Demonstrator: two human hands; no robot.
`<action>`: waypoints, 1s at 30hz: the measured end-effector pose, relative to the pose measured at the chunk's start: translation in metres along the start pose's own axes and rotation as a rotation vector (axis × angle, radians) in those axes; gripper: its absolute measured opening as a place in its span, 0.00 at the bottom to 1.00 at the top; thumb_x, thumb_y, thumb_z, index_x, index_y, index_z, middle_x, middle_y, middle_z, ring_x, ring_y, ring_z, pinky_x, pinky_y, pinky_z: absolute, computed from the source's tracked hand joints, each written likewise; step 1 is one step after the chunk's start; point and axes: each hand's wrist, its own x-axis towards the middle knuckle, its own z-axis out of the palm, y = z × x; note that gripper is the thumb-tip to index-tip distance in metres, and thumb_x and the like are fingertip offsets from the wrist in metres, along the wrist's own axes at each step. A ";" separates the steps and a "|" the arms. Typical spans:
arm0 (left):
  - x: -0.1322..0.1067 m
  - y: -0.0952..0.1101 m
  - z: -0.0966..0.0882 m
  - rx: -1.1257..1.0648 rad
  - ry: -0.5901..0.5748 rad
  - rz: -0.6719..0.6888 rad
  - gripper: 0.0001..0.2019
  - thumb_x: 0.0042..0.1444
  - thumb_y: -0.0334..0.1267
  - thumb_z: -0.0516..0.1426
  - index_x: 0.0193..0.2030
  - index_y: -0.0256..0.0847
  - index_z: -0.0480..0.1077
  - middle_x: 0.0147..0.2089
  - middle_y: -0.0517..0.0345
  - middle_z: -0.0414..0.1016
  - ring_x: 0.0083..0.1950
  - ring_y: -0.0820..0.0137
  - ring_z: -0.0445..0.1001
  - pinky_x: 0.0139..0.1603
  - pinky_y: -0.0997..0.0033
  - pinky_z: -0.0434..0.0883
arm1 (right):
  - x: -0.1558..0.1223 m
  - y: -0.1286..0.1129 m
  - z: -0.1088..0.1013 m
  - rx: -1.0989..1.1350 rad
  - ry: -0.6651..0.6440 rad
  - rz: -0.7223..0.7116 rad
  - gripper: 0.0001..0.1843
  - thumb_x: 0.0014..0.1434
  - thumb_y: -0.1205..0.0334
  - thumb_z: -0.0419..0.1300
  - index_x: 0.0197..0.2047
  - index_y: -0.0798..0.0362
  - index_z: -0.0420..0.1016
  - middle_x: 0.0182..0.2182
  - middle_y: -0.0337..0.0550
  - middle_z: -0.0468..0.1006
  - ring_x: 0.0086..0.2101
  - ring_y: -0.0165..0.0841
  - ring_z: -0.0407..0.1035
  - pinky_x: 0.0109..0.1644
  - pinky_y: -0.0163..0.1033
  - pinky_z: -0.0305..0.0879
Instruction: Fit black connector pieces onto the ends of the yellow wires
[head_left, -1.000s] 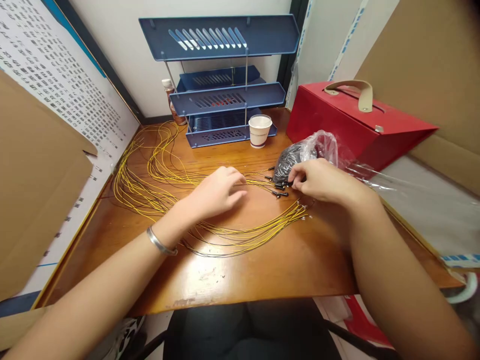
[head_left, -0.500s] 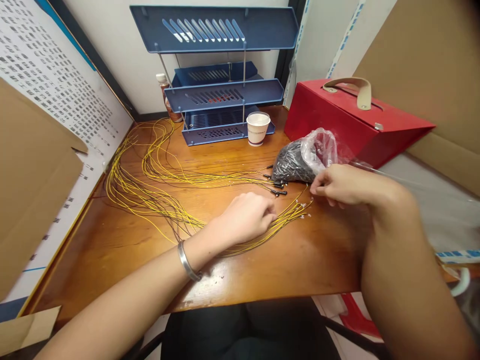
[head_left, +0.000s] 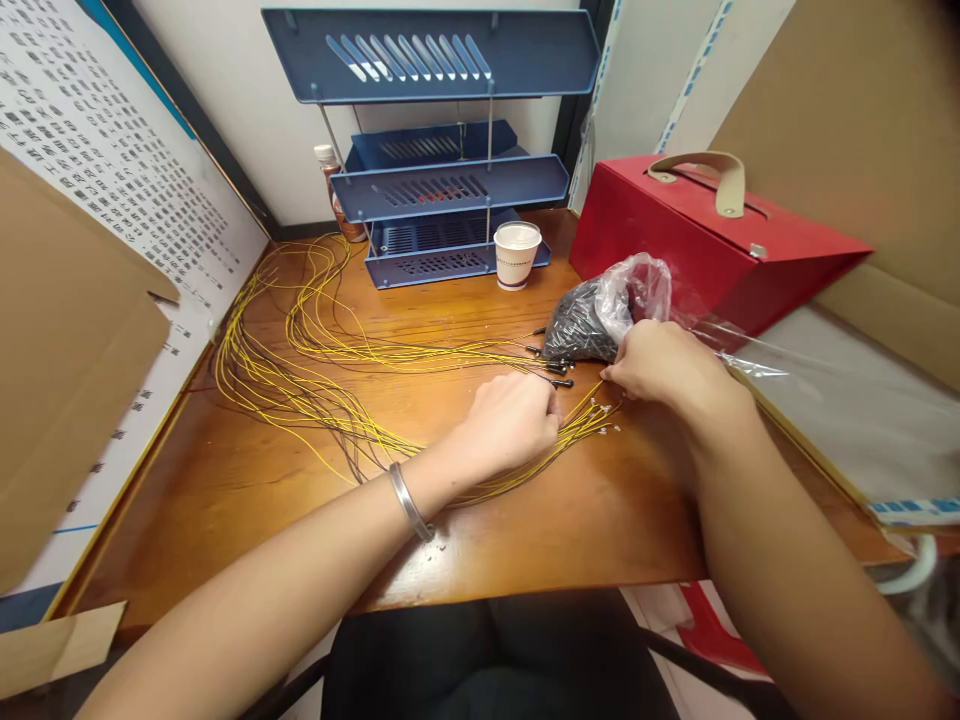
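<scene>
My left hand (head_left: pixel 517 420) is closed over a bundle of thin yellow and dark wires (head_left: pixel 375 430), its curled fingers on a yellow wire. That wire runs up to my right hand (head_left: pixel 656 365), whose fingertips are pinched at its end; the tip itself is hidden. Several wire ends with small clear tips (head_left: pixel 604 410) lie between the hands. Just beyond my right fingers sits a clear plastic bag (head_left: pixel 581 325) full of small black parts, its mouth open to the right. Black-capped wire ends (head_left: pixel 556 370) rest in front of the bag.
A blue tiered desk rack (head_left: pixel 450 190) stands at the back, with a paper cup (head_left: pixel 516 255) before it and a bottle (head_left: pixel 330 190) to its left. A red box (head_left: pixel 675 230) with a beige handle is behind the bag. Cardboard (head_left: pixel 67 380) borders the left side.
My right hand has moved left and closed in on the wire ends. The left hand has shifted slightly right and up, and the yellow wire now runs between both hands.
</scene>
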 end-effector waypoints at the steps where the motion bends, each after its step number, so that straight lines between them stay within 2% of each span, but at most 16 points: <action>1: -0.001 0.001 -0.001 0.020 0.000 0.007 0.11 0.57 0.33 0.53 0.34 0.39 0.78 0.37 0.46 0.81 0.37 0.59 0.78 0.38 0.61 0.71 | -0.002 -0.004 0.000 -0.051 -0.028 0.047 0.11 0.51 0.63 0.63 0.36 0.59 0.82 0.27 0.58 0.79 0.32 0.49 0.77 0.33 0.45 0.65; 4: -0.003 0.001 -0.004 0.098 0.002 0.049 0.12 0.56 0.31 0.52 0.33 0.37 0.77 0.36 0.45 0.81 0.35 0.59 0.78 0.36 0.62 0.70 | -0.006 -0.010 -0.003 -0.109 -0.061 0.067 0.21 0.48 0.68 0.60 0.46 0.61 0.81 0.33 0.62 0.81 0.37 0.52 0.78 0.34 0.44 0.65; 6: -0.005 0.000 -0.008 0.171 0.012 0.086 0.12 0.55 0.29 0.51 0.34 0.36 0.78 0.35 0.44 0.81 0.35 0.58 0.78 0.35 0.62 0.70 | -0.005 -0.011 -0.003 -0.103 -0.065 0.064 0.23 0.47 0.69 0.60 0.48 0.62 0.80 0.35 0.63 0.82 0.37 0.51 0.78 0.33 0.43 0.65; 9: -0.008 -0.001 -0.015 0.311 0.025 0.130 0.14 0.56 0.29 0.50 0.36 0.34 0.79 0.35 0.40 0.81 0.35 0.56 0.79 0.34 0.60 0.70 | -0.001 -0.007 -0.001 -0.081 -0.090 0.046 0.22 0.46 0.70 0.60 0.46 0.61 0.81 0.35 0.61 0.82 0.35 0.48 0.78 0.31 0.41 0.64; 12: -0.009 -0.002 -0.019 0.357 -0.031 0.126 0.13 0.57 0.30 0.51 0.35 0.34 0.78 0.36 0.40 0.81 0.36 0.55 0.79 0.35 0.60 0.70 | 0.003 -0.004 0.001 -0.065 -0.136 0.026 0.16 0.45 0.70 0.61 0.39 0.59 0.82 0.30 0.57 0.81 0.32 0.43 0.77 0.29 0.39 0.62; 15: -0.008 -0.010 -0.016 0.169 -0.029 0.096 0.11 0.58 0.36 0.54 0.36 0.37 0.78 0.37 0.46 0.82 0.37 0.58 0.79 0.37 0.61 0.70 | 0.001 -0.004 -0.003 0.013 -0.227 -0.047 0.06 0.47 0.70 0.60 0.27 0.57 0.80 0.23 0.51 0.79 0.27 0.38 0.74 0.29 0.38 0.62; 17: -0.006 -0.018 -0.012 -0.020 0.005 0.086 0.10 0.60 0.39 0.56 0.38 0.40 0.78 0.38 0.50 0.82 0.38 0.60 0.78 0.39 0.62 0.71 | -0.004 -0.006 -0.008 0.140 -0.291 -0.180 0.09 0.51 0.68 0.59 0.23 0.55 0.77 0.19 0.47 0.76 0.23 0.34 0.70 0.28 0.37 0.62; 19: -0.004 -0.025 -0.009 -0.229 0.038 0.059 0.11 0.61 0.40 0.57 0.42 0.40 0.79 0.42 0.52 0.83 0.41 0.63 0.79 0.43 0.63 0.71 | -0.010 -0.010 -0.013 0.308 -0.270 -0.316 0.10 0.55 0.64 0.58 0.26 0.55 0.78 0.17 0.42 0.74 0.20 0.30 0.65 0.25 0.36 0.58; 20: -0.004 -0.027 -0.008 -0.340 0.042 0.047 0.11 0.61 0.40 0.57 0.44 0.40 0.79 0.44 0.52 0.83 0.42 0.64 0.79 0.45 0.64 0.72 | -0.013 -0.013 -0.015 0.373 -0.216 -0.369 0.09 0.56 0.62 0.59 0.28 0.55 0.79 0.16 0.39 0.72 0.19 0.29 0.63 0.24 0.35 0.56; 22: -0.005 -0.028 -0.008 -0.554 0.030 0.028 0.13 0.61 0.41 0.59 0.48 0.38 0.79 0.45 0.51 0.83 0.43 0.66 0.79 0.47 0.67 0.72 | -0.018 -0.020 -0.016 0.529 -0.156 -0.402 0.10 0.59 0.59 0.59 0.33 0.55 0.80 0.14 0.36 0.68 0.18 0.26 0.59 0.23 0.34 0.52; 25: -0.008 -0.027 -0.010 -0.794 0.019 0.010 0.15 0.63 0.41 0.59 0.51 0.36 0.79 0.32 0.55 0.80 0.35 0.69 0.76 0.42 0.71 0.71 | -0.024 -0.035 -0.010 0.792 -0.148 -0.455 0.13 0.59 0.55 0.61 0.36 0.57 0.79 0.15 0.34 0.67 0.17 0.25 0.58 0.22 0.32 0.51; 27: -0.009 -0.028 -0.011 -0.891 0.040 0.005 0.13 0.64 0.40 0.57 0.48 0.35 0.80 0.21 0.60 0.73 0.27 0.72 0.71 0.35 0.73 0.69 | -0.026 -0.046 -0.002 0.942 -0.093 -0.480 0.14 0.59 0.54 0.62 0.37 0.58 0.78 0.16 0.34 0.68 0.17 0.24 0.56 0.22 0.32 0.50; 30: -0.007 -0.034 -0.008 -0.969 0.110 -0.019 0.14 0.66 0.41 0.56 0.38 0.35 0.80 0.17 0.63 0.67 0.21 0.76 0.65 0.28 0.76 0.65 | -0.026 -0.058 0.009 1.052 -0.081 -0.529 0.15 0.59 0.53 0.63 0.38 0.59 0.77 0.16 0.33 0.68 0.16 0.24 0.56 0.22 0.32 0.51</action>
